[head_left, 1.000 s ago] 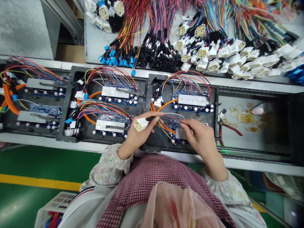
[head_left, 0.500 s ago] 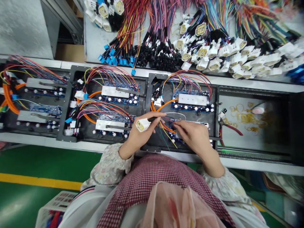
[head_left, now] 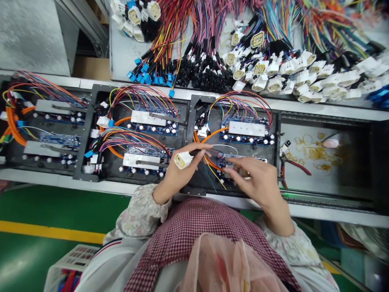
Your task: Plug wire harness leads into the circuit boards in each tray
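My left hand [head_left: 178, 176] is closed on a wire harness, its white connector [head_left: 182, 160] with a yellow face lying across the back of the fingers. Loose yellow and green wire ends [head_left: 219, 181] hang from this bundle, and a white wire [head_left: 226, 145] arcs to the right. My right hand [head_left: 261, 182] hovers over the lower circuit board [head_left: 222, 161], thumb and forefinger apart. Their tips are close to the board's left end and the orange wires [head_left: 214, 164]. Much of this board is hidden under the right hand.
Black trays [head_left: 190, 140] with wired boards run along the line to the left. Red-handled pliers [head_left: 283, 162] and yellow rings [head_left: 319, 152] lie to the right. Bundled harnesses [head_left: 209, 52] cover the bench behind. A white basket [head_left: 68, 257] stands on the floor at lower left.
My right hand has shifted slightly right and its pinched fingers have spread apart over the board. The left hand keeps its hold on the harness almost unmoved.
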A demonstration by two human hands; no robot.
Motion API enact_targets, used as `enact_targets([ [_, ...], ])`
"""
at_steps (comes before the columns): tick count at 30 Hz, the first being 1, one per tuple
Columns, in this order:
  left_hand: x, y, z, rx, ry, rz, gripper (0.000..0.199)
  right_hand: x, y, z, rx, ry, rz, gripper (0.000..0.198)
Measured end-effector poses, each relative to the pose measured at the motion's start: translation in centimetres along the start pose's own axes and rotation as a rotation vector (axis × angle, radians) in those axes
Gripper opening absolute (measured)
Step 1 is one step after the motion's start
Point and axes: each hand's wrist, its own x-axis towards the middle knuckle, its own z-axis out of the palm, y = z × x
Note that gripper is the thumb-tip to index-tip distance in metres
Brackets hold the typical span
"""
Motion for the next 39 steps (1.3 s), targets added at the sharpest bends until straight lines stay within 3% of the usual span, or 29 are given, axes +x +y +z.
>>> enact_targets([
  [4, 0.0, 0.2, 0.1, -0.032, 0.001, -0.043, 0.020, -0.2, -0.1, -0.3, -0.027, -0.019, 0.014, 0.027],
  [7, 0.0, 0.2, 0.2, -0.056, -0.013, -0.056, 0.022, 0.1, 0.7, 0.7, -0.058, 0.033, 0.092, 0.024],
  [13, 0.0, 0.2, 0.3, -0.054, -0.018, -0.046, 0.021, 0.4, 1.5, 2.2, -0.087, -0.036, 0.095, 0.026],
  [19, 0.1, 0.0, 0.4, -0.082, -0.030, -0.059, 0.022, 0.3, 1.6, 2.2, -0.095, -0.011, 0.094, 0.026],
  [24, 0.2, 0.0, 0.4, -0.082, -0.017, -0.044, 0.021, 0.8, 1.5, 2.1, -0.075, -0.074, 0.032, 0.028],
  [29, 0.3, 0.0, 0.4, -0.096, -0.011, -0.054, 0.023, 0.5, 0.3, 0.3, -0.001, 0.030, 0.066, 0.027],
  [32, 0.3, -0.1, 0.4, -0.128, -0.017, -0.075, 0.024, 0.0, -0.3, -0.6, 0.006, -0.061, 0.022, 0.027],
  [36, 0.3, -0.1, 0.5, -0.161, -0.020, -0.121, 0.029, -0.2, 0.3, 0.0, -0.002, 0.024, 0.114, 0.026],
  [39, 0.3, -0.1, 0.4, -0.127, -0.021, -0.114, 0.028, 0.0, 1.1, 1.1, -0.028, -0.018, 0.122, 0.026],
])
